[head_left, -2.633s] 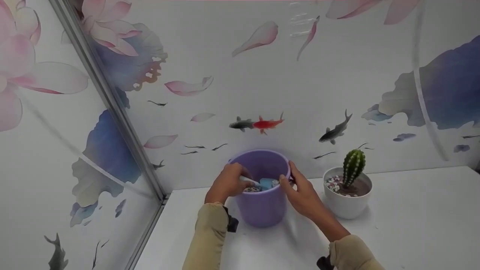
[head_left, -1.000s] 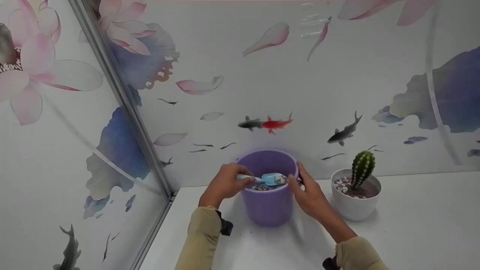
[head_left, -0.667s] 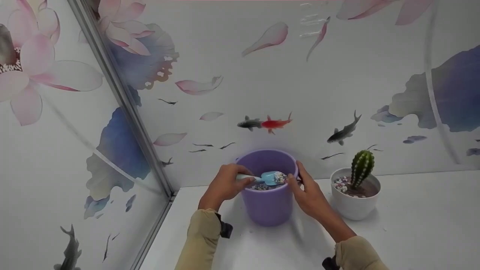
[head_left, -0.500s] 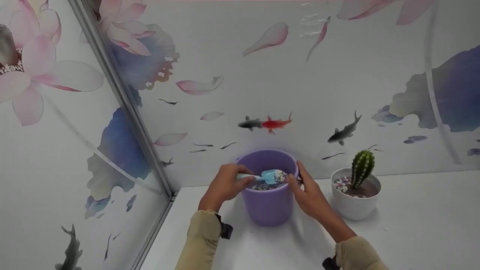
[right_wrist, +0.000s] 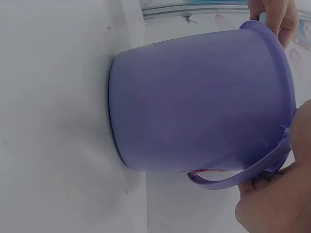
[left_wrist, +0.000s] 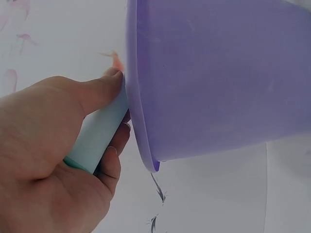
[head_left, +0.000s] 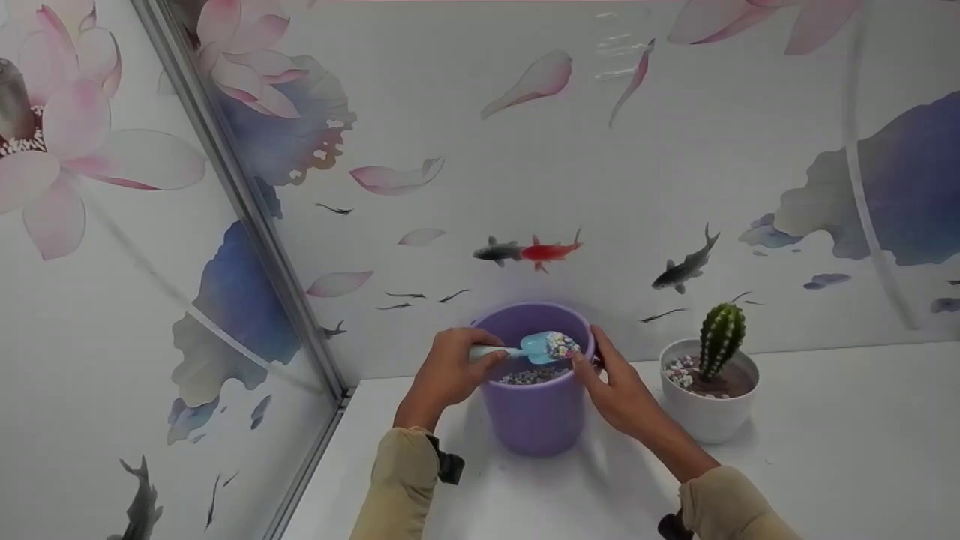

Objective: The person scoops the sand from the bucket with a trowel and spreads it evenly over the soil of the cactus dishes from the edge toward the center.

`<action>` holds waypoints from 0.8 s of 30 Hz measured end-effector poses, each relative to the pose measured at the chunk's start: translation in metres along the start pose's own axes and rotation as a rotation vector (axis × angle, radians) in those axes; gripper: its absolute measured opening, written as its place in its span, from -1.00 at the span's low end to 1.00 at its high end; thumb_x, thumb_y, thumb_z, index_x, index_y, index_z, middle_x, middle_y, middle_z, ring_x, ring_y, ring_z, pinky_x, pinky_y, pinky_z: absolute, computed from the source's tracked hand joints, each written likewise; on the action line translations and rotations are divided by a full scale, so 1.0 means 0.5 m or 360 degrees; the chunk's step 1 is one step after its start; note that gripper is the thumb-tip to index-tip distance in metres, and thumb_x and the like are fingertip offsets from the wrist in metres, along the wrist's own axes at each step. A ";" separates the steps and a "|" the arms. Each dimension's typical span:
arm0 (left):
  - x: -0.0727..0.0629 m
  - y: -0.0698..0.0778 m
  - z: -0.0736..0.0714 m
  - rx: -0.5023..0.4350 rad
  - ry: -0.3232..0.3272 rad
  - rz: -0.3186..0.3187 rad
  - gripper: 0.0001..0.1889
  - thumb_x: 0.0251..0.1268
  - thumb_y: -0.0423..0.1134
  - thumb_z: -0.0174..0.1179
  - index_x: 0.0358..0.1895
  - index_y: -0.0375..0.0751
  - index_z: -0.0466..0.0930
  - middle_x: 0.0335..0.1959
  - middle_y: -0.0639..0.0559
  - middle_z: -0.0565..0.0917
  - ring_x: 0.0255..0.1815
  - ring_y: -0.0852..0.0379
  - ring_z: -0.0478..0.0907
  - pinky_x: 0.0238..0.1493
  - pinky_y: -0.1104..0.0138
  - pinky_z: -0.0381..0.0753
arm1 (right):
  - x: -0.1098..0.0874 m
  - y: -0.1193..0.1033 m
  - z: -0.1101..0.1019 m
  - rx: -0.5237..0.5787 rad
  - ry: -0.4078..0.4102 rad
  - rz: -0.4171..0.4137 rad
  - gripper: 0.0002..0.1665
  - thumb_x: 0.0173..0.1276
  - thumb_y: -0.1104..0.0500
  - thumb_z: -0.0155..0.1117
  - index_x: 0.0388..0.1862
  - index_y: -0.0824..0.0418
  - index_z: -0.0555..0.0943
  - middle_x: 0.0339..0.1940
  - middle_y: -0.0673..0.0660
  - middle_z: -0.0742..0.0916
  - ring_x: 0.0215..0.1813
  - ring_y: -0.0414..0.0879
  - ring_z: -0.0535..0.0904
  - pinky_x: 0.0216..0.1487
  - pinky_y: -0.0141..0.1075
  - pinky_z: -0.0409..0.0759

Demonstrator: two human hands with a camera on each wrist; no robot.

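Note:
A purple bucket (head_left: 532, 420) stands upright on the white table, with small mottled pebbles (head_left: 529, 375) inside. My left hand (head_left: 450, 367) grips the pale handle of a small light-blue shovel (head_left: 534, 347), its blade heaped with multicoloured pebbles and held over the bucket's mouth. In the left wrist view the thumb and fingers curl round the shovel handle (left_wrist: 99, 133), right by the bucket's rim. At the bucket's right side my right hand (head_left: 619, 390) holds the rim between thumb and fingers. The right wrist view shows the bucket's purple bail handle (right_wrist: 243, 177) hanging beside that hand.
Right of the bucket stands a white pot (head_left: 701, 420) with a green cactus (head_left: 722, 341) and coloured pebbles on its soil. Behind the table (head_left: 847, 435) rises a wall painted with fish and petals. A metal frame strip (head_left: 240, 202) runs down the left corner.
The shovel has risen out of the pebbles in the bucket, its blade now loaded and near rim height. My right hand stays on the rim; the bucket stays on the table.

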State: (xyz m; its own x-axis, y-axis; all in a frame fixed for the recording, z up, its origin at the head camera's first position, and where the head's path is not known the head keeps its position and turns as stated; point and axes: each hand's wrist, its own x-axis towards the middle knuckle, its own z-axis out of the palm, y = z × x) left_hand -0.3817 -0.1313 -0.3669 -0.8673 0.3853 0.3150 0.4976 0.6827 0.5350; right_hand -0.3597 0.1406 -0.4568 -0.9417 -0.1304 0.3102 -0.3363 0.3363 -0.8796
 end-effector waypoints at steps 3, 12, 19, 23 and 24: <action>-0.002 0.000 0.001 0.0013 0.0042 0.0027 -0.83 0.56 -0.19 0.37 0.04 -0.09 0.86 0.00 0.02 0.86 0.14 0.00 0.75 0.27 0.05 0.71 | -0.002 -0.002 -0.005 0.0013 -0.0048 0.0013 0.04 0.76 -0.24 0.04 0.84 0.18 -0.21 0.84 0.30 0.07 0.84 0.20 -0.02 0.76 0.18 0.07; 0.003 0.005 0.003 -0.0026 0.0086 0.0021 -0.84 0.55 -0.18 0.37 0.03 -0.08 0.86 0.01 0.04 0.85 0.15 0.02 0.73 0.28 0.04 0.70 | -0.008 0.005 -0.019 0.0029 -0.0046 0.0062 0.10 0.63 -0.41 0.13 0.85 0.06 -0.07 0.85 0.18 0.13 0.83 0.19 0.07 0.71 0.10 0.22; 0.003 0.018 0.007 -0.0029 0.0100 0.0000 -0.83 0.55 -0.16 0.38 0.04 -0.07 0.85 0.03 0.07 0.84 0.19 0.05 0.71 0.32 0.05 0.68 | -0.032 0.021 -0.034 -0.0042 0.0064 -0.0099 -0.08 0.69 -0.20 0.22 0.79 0.16 0.14 0.75 0.21 0.37 0.77 0.18 0.24 0.71 0.10 0.23; 0.000 0.028 0.012 -0.0020 0.0105 0.0005 -0.82 0.55 -0.14 0.38 0.06 -0.05 0.85 0.03 0.07 0.83 0.19 0.05 0.70 0.32 0.06 0.67 | -0.058 0.036 -0.046 -0.0090 0.0087 -0.0134 -0.14 0.70 -0.15 0.22 0.76 0.16 0.20 0.72 0.22 0.43 0.75 0.17 0.30 0.69 0.10 0.28; -0.001 0.030 0.013 -0.0015 0.0104 0.0013 -0.82 0.55 -0.14 0.38 0.06 -0.05 0.85 0.03 0.07 0.83 0.18 0.05 0.70 0.31 0.06 0.68 | -0.064 0.039 -0.051 -0.0096 0.0090 -0.0139 -0.16 0.70 -0.14 0.22 0.76 0.16 0.22 0.71 0.21 0.44 0.74 0.16 0.32 0.67 0.10 0.30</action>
State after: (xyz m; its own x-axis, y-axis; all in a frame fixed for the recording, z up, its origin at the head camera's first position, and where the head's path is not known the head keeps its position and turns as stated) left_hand -0.3739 -0.1170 -0.3639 -0.8610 0.3493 0.3697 0.5049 0.6738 0.5394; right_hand -0.3364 0.1749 -0.4748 -0.9073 -0.1096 0.4060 -0.4156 0.3818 -0.8255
